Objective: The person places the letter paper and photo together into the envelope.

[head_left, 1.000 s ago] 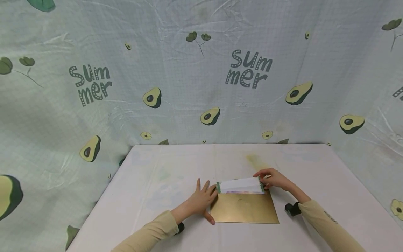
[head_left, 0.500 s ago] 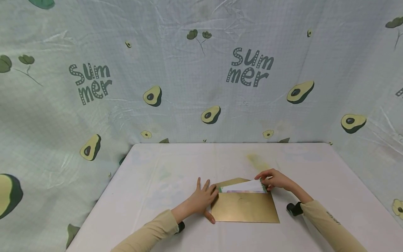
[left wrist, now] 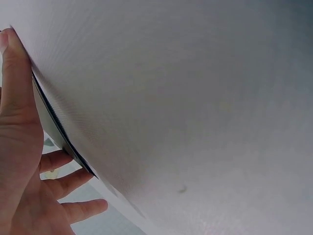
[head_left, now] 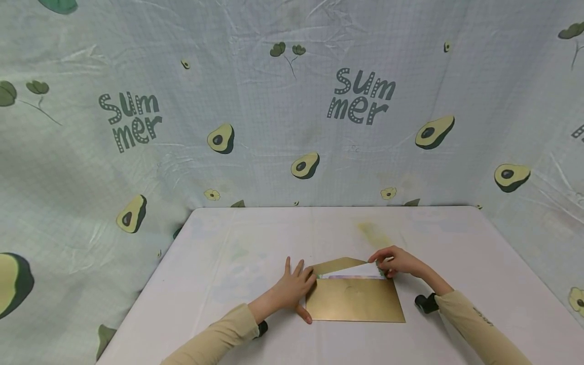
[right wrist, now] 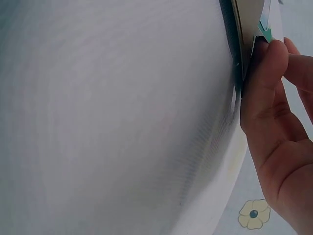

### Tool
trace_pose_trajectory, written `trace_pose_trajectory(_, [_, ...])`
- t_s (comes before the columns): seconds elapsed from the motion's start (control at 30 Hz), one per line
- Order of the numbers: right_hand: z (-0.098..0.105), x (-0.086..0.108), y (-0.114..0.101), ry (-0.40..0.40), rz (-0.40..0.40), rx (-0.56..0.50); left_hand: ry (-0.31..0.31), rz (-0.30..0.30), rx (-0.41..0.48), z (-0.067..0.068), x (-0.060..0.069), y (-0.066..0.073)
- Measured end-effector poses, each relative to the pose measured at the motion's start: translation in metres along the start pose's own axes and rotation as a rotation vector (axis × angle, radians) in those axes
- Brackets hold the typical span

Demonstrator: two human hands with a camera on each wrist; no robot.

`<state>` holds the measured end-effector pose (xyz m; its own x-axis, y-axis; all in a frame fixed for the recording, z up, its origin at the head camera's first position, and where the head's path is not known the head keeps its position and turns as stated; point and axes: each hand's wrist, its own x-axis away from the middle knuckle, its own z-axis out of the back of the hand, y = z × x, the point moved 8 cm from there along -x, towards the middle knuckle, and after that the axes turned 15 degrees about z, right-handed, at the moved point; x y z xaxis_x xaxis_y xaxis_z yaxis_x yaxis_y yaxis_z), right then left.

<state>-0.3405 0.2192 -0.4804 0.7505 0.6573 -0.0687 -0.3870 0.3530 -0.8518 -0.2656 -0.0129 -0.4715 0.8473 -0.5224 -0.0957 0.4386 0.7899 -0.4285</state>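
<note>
A gold envelope (head_left: 355, 300) lies on the table with its flap (head_left: 339, 264) folded back away from the person. Inside its mouth sits a white card (head_left: 360, 270) with green decorated ends; only a slanting strip shows, higher on the right. My left hand (head_left: 292, 288) rests with spread fingers on the envelope's left edge, the thumb near its lower left corner. At the upper right corner, my right hand (head_left: 398, 260) pinches the card's right end between thumb and fingers. In the right wrist view a green tip of the card (right wrist: 265, 33) shows beside the thumb.
The white table (head_left: 255, 238) runs back to a hanging cloth (head_left: 274, 111) printed with avocados and lettering. Black wrist cameras are strapped under both wrists, the right one (head_left: 426, 303) in plain sight.
The white card has gone down deeper into the envelope, its left end lower than its right. More of the gold flap shows behind it. My left hand has hardly moved.
</note>
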Motion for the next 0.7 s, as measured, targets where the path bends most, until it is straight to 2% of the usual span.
trace_pose_trajectory(0.7, [-0.0072,-0.0036,-0.0028,-0.074,0.009,-0.006,-0.007,-0.002,0.017,0.0017,-0.0007,-0.0019])
